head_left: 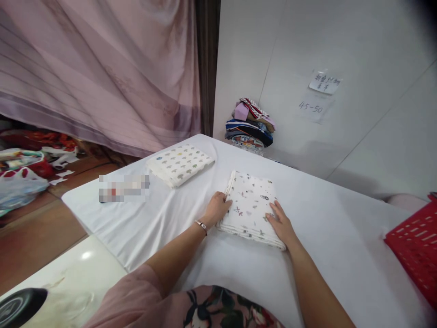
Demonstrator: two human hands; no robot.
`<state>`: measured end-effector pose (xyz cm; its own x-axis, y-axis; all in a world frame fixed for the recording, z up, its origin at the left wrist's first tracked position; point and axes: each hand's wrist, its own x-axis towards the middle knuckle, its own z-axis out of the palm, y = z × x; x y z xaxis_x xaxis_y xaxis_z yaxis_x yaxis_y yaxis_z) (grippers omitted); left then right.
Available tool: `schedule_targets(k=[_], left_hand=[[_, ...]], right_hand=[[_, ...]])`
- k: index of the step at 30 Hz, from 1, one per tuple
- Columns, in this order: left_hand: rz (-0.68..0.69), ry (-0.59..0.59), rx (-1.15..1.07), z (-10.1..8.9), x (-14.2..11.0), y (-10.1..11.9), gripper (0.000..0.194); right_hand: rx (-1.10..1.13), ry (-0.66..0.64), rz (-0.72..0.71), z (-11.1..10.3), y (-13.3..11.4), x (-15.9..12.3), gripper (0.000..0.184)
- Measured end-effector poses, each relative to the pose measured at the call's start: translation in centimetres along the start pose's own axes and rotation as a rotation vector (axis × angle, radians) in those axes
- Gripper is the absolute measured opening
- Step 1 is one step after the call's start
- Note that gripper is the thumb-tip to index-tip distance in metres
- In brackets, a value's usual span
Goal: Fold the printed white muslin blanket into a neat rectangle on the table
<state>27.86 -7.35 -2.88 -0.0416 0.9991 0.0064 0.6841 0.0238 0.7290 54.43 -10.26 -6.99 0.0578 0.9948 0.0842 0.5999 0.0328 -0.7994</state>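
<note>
A folded white cloth (251,205) with small printed figures lies in front of me on the white-covered table, its layered edges toward me and to the left. My left hand (217,208), with a bracelet at the wrist, is closed on the cloth's left edge, fingers curled there. On the right edge rests my right hand (280,223), its fingers spread over the top of the cloth. Farther back and to the left, apart from both hands, sits another folded white cloth (182,164) with a grey mushroom-like print.
A blurred-out item (124,188) lies on the table's left part. At the right stands a red plastic basket (414,246). Folded fabrics (251,123) are stacked by the wall. A pink curtain (136,68) hangs behind, and a black round object (22,305) is at lower left.
</note>
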Motion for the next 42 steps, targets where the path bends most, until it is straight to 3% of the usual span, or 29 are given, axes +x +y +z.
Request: schedule_targets(k=[5,11,19,25,29,32,35,38,42], left_hand=[[0.014,-0.062,0.002,-0.5,-1.7,-0.1,0.032],[-0.004,-0.060,0.023,-1.1,-2.2,-1.0,0.018],[0.020,-0.037,0.242,-0.9,-2.7,-0.9,0.016],[-0.049,-0.035,0.201,-1.1,-3.4,-0.6,0.019],[-0.046,-0.041,0.155,-1.2,-3.5,-0.3,0.027],[-0.038,-0.053,0.141,-1.0,-3.4,-0.6,0.032],[-0.031,-0.076,0.131,-0.8,-3.0,-1.0,0.038],[-0.020,-0.078,0.117,-0.6,-2.2,-1.0,0.048],[-0.040,-0.112,0.029,-0.4,-0.3,-0.5,0.053]], right_hand=[[-0.016,-0.005,-0.005,-0.1,0.0,0.0,0.055],[-0.027,-0.009,0.016,0.0,-0.1,0.0,0.057],[-0.020,-0.006,0.021,0.2,0.1,-0.1,0.056],[-0.283,0.012,-0.114,-0.2,-2.2,1.3,0.055],[-0.493,-0.107,-0.256,0.7,-4.3,1.9,0.055],[-0.612,-0.245,-0.243,1.8,-4.8,1.8,0.055],[-0.635,-0.279,-0.223,2.2,-4.5,1.7,0.055],[-0.585,-0.227,-0.205,1.8,-3.7,1.6,0.053],[-0.398,-0.029,-0.057,1.1,-1.9,1.2,0.056]])
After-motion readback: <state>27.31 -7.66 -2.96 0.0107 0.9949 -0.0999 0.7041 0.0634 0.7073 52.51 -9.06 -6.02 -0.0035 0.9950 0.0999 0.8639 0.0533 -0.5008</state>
